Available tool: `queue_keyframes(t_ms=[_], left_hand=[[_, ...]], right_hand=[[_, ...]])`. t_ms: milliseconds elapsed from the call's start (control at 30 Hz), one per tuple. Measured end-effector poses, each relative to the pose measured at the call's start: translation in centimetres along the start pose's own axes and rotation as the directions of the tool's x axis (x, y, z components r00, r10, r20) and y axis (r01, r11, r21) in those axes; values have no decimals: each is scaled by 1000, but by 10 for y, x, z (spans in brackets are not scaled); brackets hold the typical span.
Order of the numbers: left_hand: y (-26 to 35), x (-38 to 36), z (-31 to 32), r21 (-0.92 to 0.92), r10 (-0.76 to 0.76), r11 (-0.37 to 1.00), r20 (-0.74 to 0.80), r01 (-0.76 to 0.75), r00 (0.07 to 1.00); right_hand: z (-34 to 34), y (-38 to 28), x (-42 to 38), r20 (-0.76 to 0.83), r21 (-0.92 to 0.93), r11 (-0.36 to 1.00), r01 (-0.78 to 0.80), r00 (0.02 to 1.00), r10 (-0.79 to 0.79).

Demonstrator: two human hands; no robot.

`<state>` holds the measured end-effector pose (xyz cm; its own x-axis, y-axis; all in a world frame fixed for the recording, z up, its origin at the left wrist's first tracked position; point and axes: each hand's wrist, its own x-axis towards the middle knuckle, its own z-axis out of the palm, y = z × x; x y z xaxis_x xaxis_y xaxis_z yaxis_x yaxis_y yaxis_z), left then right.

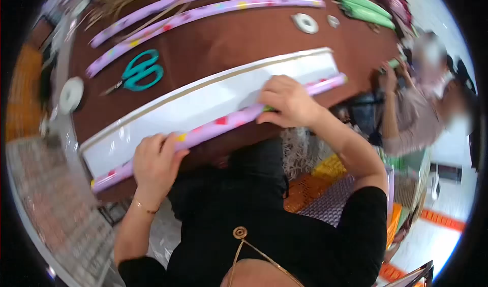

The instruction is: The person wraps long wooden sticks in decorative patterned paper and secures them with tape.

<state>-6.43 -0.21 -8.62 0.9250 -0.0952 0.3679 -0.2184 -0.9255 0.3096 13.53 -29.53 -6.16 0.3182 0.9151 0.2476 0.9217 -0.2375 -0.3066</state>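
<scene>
A sheet of wrapping paper lies with its white side point(203, 96) up, and its near part is wound into a lilac patterned paper roll point(223, 123). A tan strip point(213, 80), which looks like tape, runs along the sheet's far edge. My left hand point(155, 165) is closed over the roll toward its left end, thumb on the near side. Farther right, my right hand point(288, 101) grips the same roll with curled fingers. Parts of the roll are hidden under both hands. Teal-handled scissors point(140, 73) rest on the table beyond the sheet, blades toward the left.
On the brown table point(223, 43) lie two long lilac rolls point(203, 15), green rolls point(366, 10) and dry stalks point(132, 0). White tape rolls lie left point(71, 95) and far right point(305, 24). Another person point(412, 109) is at the right, holding something green.
</scene>
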Motion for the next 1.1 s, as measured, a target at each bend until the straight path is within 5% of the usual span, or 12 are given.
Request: queue_keyframes(t_ms=[267, 433, 567, 700, 1033, 1100], left_hand=[[-1, 3, 1, 42, -20, 999, 47, 18, 999], [-1, 3, 3, 52, -23, 998, 35, 21, 999], [-2, 4, 2, 67, -1, 998, 31, -1, 1000], [-2, 8, -2, 25, -5, 1000, 52, 3, 999], [-3, 19, -5, 44, -34, 999, 92, 30, 995], [-5, 23, -8, 41, -41, 999, 124, 36, 991]], right_hand=[[2, 33, -49, -187, -132, 986, -98, 980, 73], [-25, 60, -90, -367, -258, 890, -375, 891, 268], [-24, 33, -77, -371, -283, 880, -381, 890, 265], [-3, 11, -53, -249, -118, 974, -194, 955, 160], [-4, 9, -35, -149, -46, 926, -374, 920, 364], [-3, 9, -26, -208, -240, 884, -401, 911, 356]])
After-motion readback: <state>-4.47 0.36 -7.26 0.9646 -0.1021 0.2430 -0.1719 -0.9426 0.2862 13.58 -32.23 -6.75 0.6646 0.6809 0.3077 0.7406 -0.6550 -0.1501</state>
